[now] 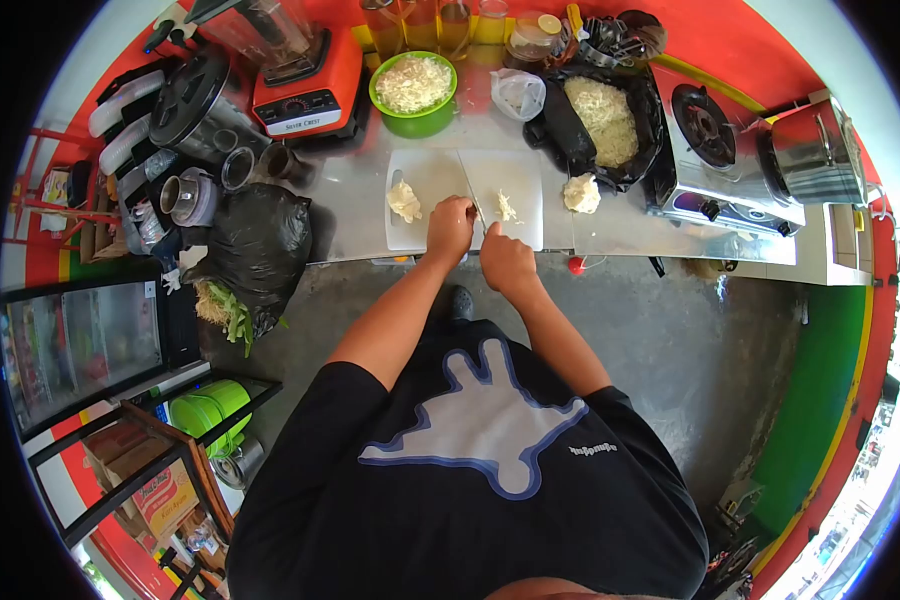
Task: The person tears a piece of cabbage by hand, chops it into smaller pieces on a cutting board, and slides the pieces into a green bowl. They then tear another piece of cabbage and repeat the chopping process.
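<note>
On the metal counter lies a white cutting board (pixel 430 170). My right hand (pixel 508 262) is closed around the handle end of a knife (pixel 477 205), whose blade extends away from me over the board. My left hand (pixel 452 228) has its fingers bent together beside the blade; anything beneath them is hidden. A pale, lumpy piece (pixel 404 201) rests on the board's left side. Right of the knife is a small pile of pale shreds (pixel 506 206). Another pale lump (pixel 581 194) sits on the counter just right of the board.
Behind the board stands a green bowl (pixel 412 122) of pale shreds, with a red blender (pixel 310 95) to its left. A black bag (pixel 653 130) holding more shreds and a stove (pixel 722 180) are at right. A black plastic bag (pixel 260 240) sits at left.
</note>
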Motion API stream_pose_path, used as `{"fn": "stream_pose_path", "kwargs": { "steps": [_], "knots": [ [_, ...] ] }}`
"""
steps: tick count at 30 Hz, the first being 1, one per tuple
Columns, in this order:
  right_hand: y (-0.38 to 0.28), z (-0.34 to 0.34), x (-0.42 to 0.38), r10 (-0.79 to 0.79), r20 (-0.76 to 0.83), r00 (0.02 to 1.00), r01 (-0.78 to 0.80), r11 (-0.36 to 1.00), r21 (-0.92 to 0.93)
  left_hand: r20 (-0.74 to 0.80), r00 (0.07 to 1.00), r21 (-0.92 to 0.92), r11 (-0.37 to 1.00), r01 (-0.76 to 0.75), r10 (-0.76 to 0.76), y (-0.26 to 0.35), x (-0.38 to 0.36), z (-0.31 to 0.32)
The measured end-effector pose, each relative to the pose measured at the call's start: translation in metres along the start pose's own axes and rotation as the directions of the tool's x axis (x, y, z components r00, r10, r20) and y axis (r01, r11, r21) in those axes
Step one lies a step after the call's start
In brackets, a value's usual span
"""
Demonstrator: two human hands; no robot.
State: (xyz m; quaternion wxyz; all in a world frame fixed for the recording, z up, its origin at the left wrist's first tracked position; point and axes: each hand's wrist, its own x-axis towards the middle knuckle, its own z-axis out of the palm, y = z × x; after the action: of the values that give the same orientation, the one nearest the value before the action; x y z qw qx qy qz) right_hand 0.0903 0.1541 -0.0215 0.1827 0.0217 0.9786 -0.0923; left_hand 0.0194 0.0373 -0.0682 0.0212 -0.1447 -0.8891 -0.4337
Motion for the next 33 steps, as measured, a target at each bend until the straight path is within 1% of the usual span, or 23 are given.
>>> {"fn": "stream_pose_path", "kwargs": {
  "steps": [1,3,4,6,8,10,13,15,17,20,22,24,26,28,29,31,32,33],
  "knots": [
    [-0.003,-0.001,-0.002,-0.006,-0.008,1.000,0.006,1.000,-0.002,-0.009,1.000,0.002,1.000,-0.004,0.004,0.000,0.001,0.000],
    [-0.007,0.000,-0.009,0.051,0.049,0.998,-0.052,0.999,0.017,-0.036,0.998,-0.011,0.999,-0.043,0.042,-0.003,0.000,0.004],
    [-0.008,0.003,-0.006,0.047,0.041,0.998,-0.048,0.999,0.014,-0.057,0.996,-0.005,0.997,-0.073,0.073,-0.006,0.001,0.006],
    [-0.011,0.008,-0.002,0.084,0.050,0.995,-0.087,0.995,0.049,-0.059,0.996,-0.006,0.997,-0.074,0.074,-0.008,0.001,0.008],
    [-0.008,0.006,0.007,0.064,0.040,0.997,-0.066,0.997,0.045,-0.062,0.996,-0.011,0.998,-0.063,0.062,-0.008,-0.001,0.009],
    [-0.006,0.004,0.011,0.039,0.044,0.998,-0.040,0.998,0.041,-0.083,0.989,-0.015,0.992,-0.122,0.120,-0.014,-0.002,0.009],
    [-0.001,0.001,0.011,0.011,0.027,1.000,-0.012,1.000,0.022,-0.121,0.987,-0.016,0.994,-0.107,0.104,-0.015,-0.005,0.009],
    [-0.001,0.002,0.003,0.030,0.077,0.997,-0.031,1.000,0.006,-0.122,0.989,-0.018,0.996,-0.088,0.085,-0.015,-0.005,0.007],
    [-0.005,0.007,0.003,0.046,0.079,0.996,-0.048,0.999,0.025,-0.118,0.991,-0.027,0.998,-0.061,0.058,-0.018,-0.006,0.008],
    [-0.009,0.004,0.012,0.048,0.092,0.995,-0.052,0.998,0.042,-0.085,0.996,-0.051,0.998,-0.032,0.028,-0.023,-0.003,0.008],
    [-0.011,-0.006,0.014,0.029,0.097,0.995,-0.034,0.998,0.045,-0.021,0.999,0.004,0.999,-0.032,0.033,-0.018,0.000,0.001],
    [-0.011,-0.016,0.015,0.028,0.132,0.991,-0.033,0.999,0.043,-0.016,1.000,0.014,1.000,-0.023,0.023,-0.018,0.000,-0.002],
    [-0.013,-0.012,0.011,0.042,0.144,0.989,-0.050,0.998,0.049,-0.012,1.000,0.023,0.999,-0.023,0.023,-0.018,0.004,-0.001],
    [-0.015,-0.002,0.008,0.066,0.166,0.984,-0.077,0.995,0.064,0.043,0.998,0.045,0.998,0.052,-0.054,-0.017,0.005,-0.002],
    [-0.015,0.002,0.012,0.068,0.164,0.984,-0.080,0.994,0.069,0.047,0.998,0.048,0.998,0.048,-0.050,-0.017,0.008,-0.002],
    [-0.017,0.002,0.015,0.081,0.134,0.988,-0.099,0.986,0.133,0.095,0.987,0.110,0.987,0.119,-0.129,-0.013,0.009,-0.002],
    [-0.016,0.000,0.017,0.080,0.137,0.987,-0.098,0.987,0.129,0.094,0.987,0.107,0.987,0.122,-0.132,-0.012,0.009,-0.003],
    [-0.016,-0.004,0.020,0.070,0.134,0.988,-0.087,0.989,0.119,0.105,0.986,0.146,0.983,0.115,-0.131,-0.013,0.011,-0.004]
  ]
}}
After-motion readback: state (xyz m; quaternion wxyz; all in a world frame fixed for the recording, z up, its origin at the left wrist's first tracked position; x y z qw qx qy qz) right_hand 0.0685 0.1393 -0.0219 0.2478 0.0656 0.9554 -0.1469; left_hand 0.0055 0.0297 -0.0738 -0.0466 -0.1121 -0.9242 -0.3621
